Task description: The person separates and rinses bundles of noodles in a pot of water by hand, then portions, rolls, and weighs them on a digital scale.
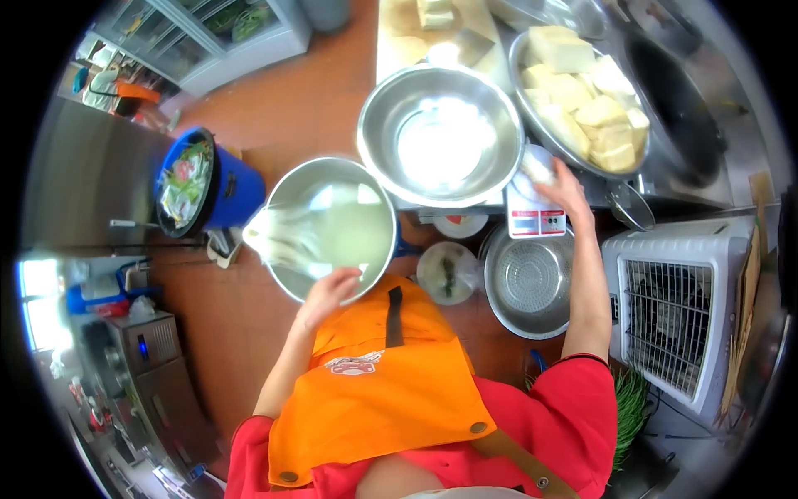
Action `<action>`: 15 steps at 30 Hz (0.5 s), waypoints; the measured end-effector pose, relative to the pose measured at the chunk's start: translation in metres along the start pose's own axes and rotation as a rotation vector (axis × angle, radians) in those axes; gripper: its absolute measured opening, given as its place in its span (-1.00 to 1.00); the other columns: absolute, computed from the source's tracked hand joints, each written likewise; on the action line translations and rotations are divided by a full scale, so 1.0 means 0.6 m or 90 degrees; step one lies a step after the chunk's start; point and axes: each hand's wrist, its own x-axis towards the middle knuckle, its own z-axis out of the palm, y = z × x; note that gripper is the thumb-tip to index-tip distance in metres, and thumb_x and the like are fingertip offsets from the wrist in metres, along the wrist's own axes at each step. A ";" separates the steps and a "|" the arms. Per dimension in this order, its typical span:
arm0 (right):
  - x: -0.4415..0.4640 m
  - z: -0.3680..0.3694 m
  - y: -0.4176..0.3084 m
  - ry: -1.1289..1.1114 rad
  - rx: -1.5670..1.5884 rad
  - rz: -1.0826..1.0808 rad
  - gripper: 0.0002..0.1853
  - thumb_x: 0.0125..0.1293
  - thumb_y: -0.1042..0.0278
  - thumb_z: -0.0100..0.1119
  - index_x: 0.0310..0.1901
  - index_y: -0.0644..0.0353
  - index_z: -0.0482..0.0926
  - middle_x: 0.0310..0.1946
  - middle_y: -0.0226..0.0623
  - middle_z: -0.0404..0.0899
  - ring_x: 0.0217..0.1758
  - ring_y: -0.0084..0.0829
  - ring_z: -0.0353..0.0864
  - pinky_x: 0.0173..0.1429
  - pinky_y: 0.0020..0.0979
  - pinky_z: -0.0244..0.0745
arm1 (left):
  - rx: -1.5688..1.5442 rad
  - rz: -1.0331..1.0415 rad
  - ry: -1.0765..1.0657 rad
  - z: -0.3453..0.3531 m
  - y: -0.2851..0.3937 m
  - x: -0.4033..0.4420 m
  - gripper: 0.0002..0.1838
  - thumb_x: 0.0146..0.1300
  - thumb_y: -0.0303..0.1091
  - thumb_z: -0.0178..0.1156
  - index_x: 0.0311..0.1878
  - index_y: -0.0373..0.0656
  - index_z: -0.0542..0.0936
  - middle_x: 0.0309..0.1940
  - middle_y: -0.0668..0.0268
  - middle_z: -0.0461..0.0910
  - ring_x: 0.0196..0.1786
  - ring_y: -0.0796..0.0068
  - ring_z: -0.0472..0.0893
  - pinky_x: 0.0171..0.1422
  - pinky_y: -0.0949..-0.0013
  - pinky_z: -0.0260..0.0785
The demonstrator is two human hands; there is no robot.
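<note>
Right hand (568,195): half-closed around a pale lump (537,170) atop the scale (536,223), apparently for weighing. Left hand (330,293): grip unclear, at the near rim of the liquid-filled pot (334,168), perhaps steadying it.

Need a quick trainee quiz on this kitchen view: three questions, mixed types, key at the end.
1. Multiple choice: how does the bin look?
A) empty
B) well filled
C) closed with a lid

2. True or false: the right hand is at the scale, while the left hand is at the rim of the large pot.

3. Fill the gap: the apron worn over the red shirt is ____ in colour.

Key: 1. B; 2. true; 3. orange
</note>
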 end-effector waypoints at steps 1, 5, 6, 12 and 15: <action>-0.001 -0.004 -0.006 -0.007 -0.004 0.006 -0.04 -0.10 0.01 0.41 0.36 0.15 0.22 0.25 -0.06 0.40 0.31 -0.13 0.39 0.33 -0.05 0.23 | -0.011 -0.008 0.000 -0.002 -0.003 -0.001 -0.70 0.37 -0.34 0.05 0.11 -0.22 0.53 -0.14 0.35 0.59 -0.13 0.57 0.55 -0.03 0.49 0.43; 0.004 0.000 0.000 -0.006 -0.016 -0.002 -0.07 -0.09 0.03 0.39 0.34 0.16 0.23 0.23 -0.05 0.43 0.29 -0.11 0.41 0.30 -0.06 0.26 | -0.087 -0.028 -0.006 -0.002 -0.008 -0.005 -0.70 0.38 -0.32 0.06 0.10 -0.19 0.53 -0.21 0.42 0.57 -0.23 0.64 0.51 -0.10 0.54 0.42; 0.005 -0.001 -0.001 -0.005 -0.024 -0.005 -0.09 -0.08 0.04 0.38 0.34 0.16 0.24 0.22 -0.05 0.44 0.29 -0.11 0.42 0.29 -0.06 0.27 | -0.087 -0.026 -0.008 -0.001 -0.009 -0.004 -0.72 0.38 -0.34 0.06 0.09 -0.19 0.53 -0.21 0.42 0.55 -0.22 0.64 0.50 -0.08 0.55 0.41; 0.027 0.038 0.025 0.024 -0.076 -0.059 -0.33 -0.02 0.16 0.26 0.20 0.14 0.42 0.07 -0.04 0.54 0.15 -0.07 0.52 0.20 -0.12 0.39 | -0.014 0.012 0.031 -0.013 -0.022 0.002 -0.67 0.36 -0.25 0.08 0.14 -0.13 0.52 -0.15 0.34 0.60 -0.21 0.55 0.56 -0.07 0.45 0.45; 0.025 0.041 0.019 0.029 -0.096 -0.048 -0.40 0.03 0.18 0.24 0.15 0.15 0.44 0.04 0.01 0.53 0.13 0.00 0.50 0.16 -0.09 0.39 | 0.071 0.017 0.032 -0.032 -0.013 -0.005 -0.66 0.36 -0.22 0.06 0.13 -0.11 0.52 -0.11 0.30 0.60 -0.17 0.52 0.57 0.01 0.42 0.44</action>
